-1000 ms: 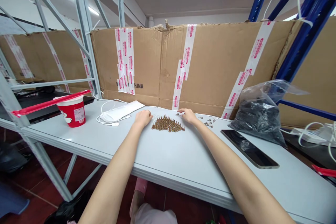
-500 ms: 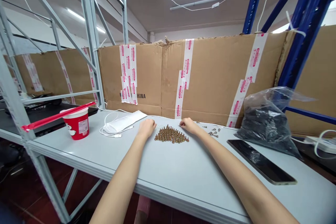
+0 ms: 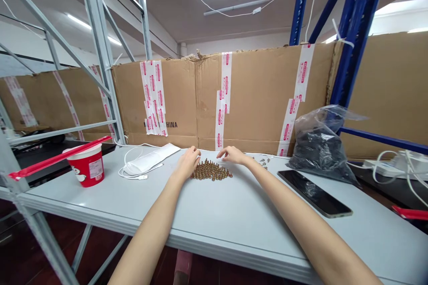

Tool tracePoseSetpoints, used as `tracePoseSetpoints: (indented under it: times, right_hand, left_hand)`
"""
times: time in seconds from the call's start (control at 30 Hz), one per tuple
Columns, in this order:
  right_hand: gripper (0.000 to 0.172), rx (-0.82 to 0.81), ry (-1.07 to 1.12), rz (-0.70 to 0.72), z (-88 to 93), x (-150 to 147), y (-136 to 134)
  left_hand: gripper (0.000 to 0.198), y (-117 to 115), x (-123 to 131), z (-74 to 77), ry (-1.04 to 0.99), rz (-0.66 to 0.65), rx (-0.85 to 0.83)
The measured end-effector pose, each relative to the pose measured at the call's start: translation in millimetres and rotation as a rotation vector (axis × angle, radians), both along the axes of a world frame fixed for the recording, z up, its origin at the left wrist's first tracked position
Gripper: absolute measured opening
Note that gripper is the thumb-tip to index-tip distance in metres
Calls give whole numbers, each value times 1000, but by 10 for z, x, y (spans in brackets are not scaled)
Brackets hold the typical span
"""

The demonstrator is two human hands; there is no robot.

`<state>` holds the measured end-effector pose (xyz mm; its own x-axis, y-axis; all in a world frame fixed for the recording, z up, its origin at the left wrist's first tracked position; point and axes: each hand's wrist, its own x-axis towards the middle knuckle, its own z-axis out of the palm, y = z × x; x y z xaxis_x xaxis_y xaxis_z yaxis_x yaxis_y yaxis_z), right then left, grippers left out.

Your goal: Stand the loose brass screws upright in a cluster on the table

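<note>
A cluster of small brass-coloured parts (image 3: 211,171) stands on the pale table (image 3: 214,213) near its far edge. My left hand (image 3: 190,160) rests at the cluster's left side, fingers curled together toward the far parts. My right hand (image 3: 233,155) hovers just behind the cluster's right end, fingers bent in a pinch. What either hand holds is too small to make out. A few loose small metal pieces (image 3: 264,162) lie to the right of my right hand.
A red cup (image 3: 87,167) with a red strip (image 3: 55,158) across it stands left. A white pouch with cable (image 3: 147,160), a dark phone (image 3: 313,193), a bag of black parts (image 3: 317,144), a taped cardboard wall (image 3: 234,98) and shelf posts surround.
Both hands have shifted slightly inward toward the back of the brass cluster. The camera has tilted and turned, so the scene sits a little further left.
</note>
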<state>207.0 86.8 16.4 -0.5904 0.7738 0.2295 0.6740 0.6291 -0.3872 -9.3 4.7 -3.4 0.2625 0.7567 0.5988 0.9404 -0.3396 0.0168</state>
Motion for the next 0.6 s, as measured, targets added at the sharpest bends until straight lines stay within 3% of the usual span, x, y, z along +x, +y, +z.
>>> tracePoseSetpoints:
  times: [0.1, 0.23, 0.6]
  right_hand:
    - [28, -202, 9, 136, -53, 110, 79]
    - [30, -310, -34, 204, -132, 165, 142]
    - [27, -255, -12, 200, -259, 106, 166]
  left_hand:
    - [19, 36, -46, -10, -22, 11, -21]
    - [20, 65, -54, -33, 7, 4, -19]
    - [17, 72, -64, -45, 8, 1, -30]
